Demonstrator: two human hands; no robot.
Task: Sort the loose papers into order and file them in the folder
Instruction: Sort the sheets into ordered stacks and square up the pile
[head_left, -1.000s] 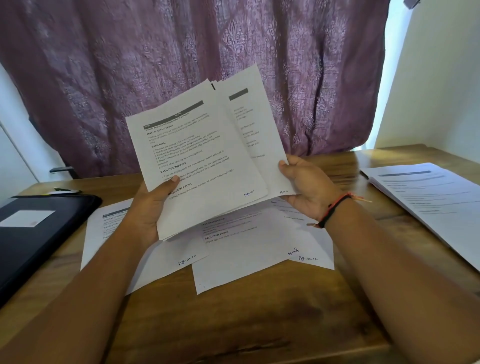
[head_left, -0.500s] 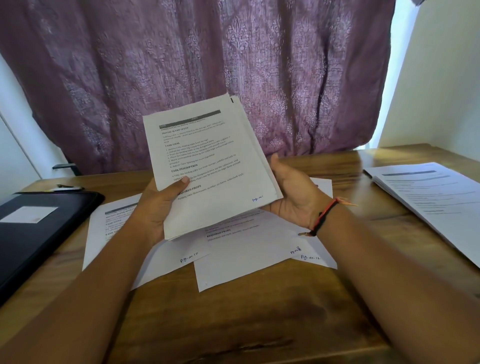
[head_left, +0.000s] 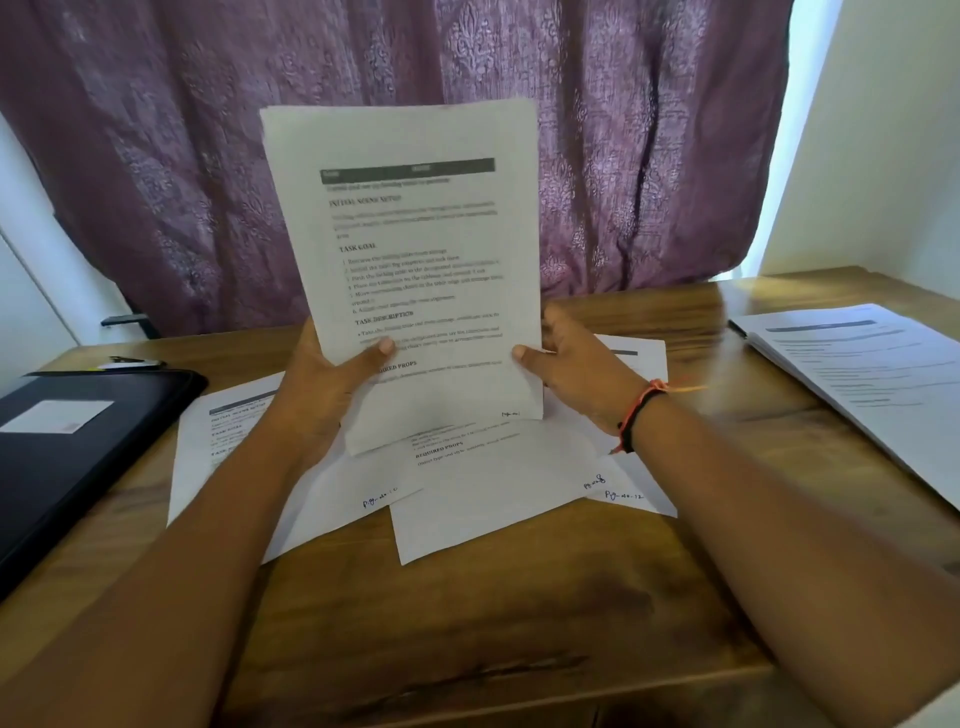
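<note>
I had the left hand (head_left: 327, 379) and right hand (head_left: 576, 374) each in a clamped grip on the upright stack (head_left: 415, 249) over loose sheets (head_left: 493, 504) on the table (head_left: 467, 623), folder (head_left: 78, 457) off left, and reckoned tapping it square there could snag and shuffle those sheets.

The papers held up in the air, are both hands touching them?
Touching. The head view shows the left hand and the right hand each gripping the stack of papers at its lower sides, with both thumbs pressed on the front page.
</note>
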